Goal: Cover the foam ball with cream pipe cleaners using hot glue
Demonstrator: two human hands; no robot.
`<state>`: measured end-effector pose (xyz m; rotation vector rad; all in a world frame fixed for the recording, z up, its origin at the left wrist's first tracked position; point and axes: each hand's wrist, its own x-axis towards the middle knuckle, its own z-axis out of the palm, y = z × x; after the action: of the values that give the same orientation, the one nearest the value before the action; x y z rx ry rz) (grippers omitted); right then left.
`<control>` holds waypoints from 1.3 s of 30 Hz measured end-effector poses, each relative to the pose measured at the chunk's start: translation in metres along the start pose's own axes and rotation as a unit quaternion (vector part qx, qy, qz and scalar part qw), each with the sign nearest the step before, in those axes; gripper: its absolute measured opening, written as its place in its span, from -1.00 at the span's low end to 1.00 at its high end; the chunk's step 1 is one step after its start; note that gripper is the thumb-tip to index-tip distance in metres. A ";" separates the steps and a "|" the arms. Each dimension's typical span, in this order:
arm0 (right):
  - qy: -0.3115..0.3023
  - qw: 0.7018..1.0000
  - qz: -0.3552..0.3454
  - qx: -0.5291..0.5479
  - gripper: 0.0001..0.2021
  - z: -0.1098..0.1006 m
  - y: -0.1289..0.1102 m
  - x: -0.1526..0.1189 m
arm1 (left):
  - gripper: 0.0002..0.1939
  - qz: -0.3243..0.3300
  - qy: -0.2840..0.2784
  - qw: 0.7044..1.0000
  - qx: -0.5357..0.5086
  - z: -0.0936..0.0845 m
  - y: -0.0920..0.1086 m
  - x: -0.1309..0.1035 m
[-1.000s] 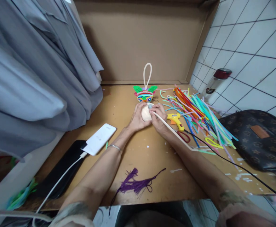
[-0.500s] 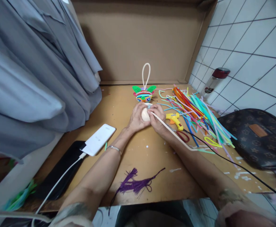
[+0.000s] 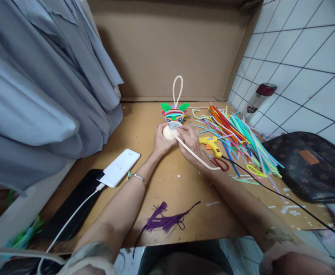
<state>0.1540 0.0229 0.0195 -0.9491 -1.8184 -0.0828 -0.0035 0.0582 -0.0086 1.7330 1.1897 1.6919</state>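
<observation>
My left hand (image 3: 162,140) is wrapped round a cream, rounded piece (image 3: 169,133) with a greyish face turned upward. A long cream pipe cleaner (image 3: 194,152) runs from this piece across my right hand (image 3: 189,139) toward the forearm. The right fingers are closed at the piece's edge, pinching the pipe cleaner near where it meets the piece; the exact contact is partly hidden. Just behind my hands stands a colourful lion-head ornament (image 3: 174,114) with green ears and a cream loop on top.
To the right lie a yellow glue gun (image 3: 212,145), red-handled scissors (image 3: 221,164) and a heap of coloured pipe cleaners (image 3: 236,133). A brown bag (image 3: 308,168) and a bottle (image 3: 259,100) sit beyond. Purple tassels (image 3: 166,222) lie in front; a white phone (image 3: 121,167) is at left.
The rounded piece has shifted slightly left in my hands and turned, so more of its greyish face shows. The pipe cleaner's free end has swung left, and my right fingers have shifted their grip.
</observation>
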 end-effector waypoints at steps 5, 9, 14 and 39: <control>-0.091 0.946 0.154 -0.271 -0.63 -0.053 0.006 0.014 | -0.16 -0.088 0.027 0.991 -0.096 -0.003 -0.008 0.007; -0.264 0.809 0.304 -0.429 -0.44 -0.098 -0.003 0.019 | -0.17 -0.077 0.013 0.991 -0.113 -0.003 -0.010 0.008; -0.336 0.766 0.367 -0.408 -0.32 -0.111 -0.006 0.007 | -0.08 -0.100 -0.025 0.979 -0.177 0.001 -0.006 0.005; 0.011 0.949 0.191 -0.252 -0.64 -0.124 0.006 -0.004 | -0.02 -0.019 -0.237 0.954 -0.185 0.013 0.018 -0.004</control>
<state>0.2518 -0.0328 0.0709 -1.6391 -1.5864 -0.3273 0.0137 0.0488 0.0018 1.7239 0.6391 1.2682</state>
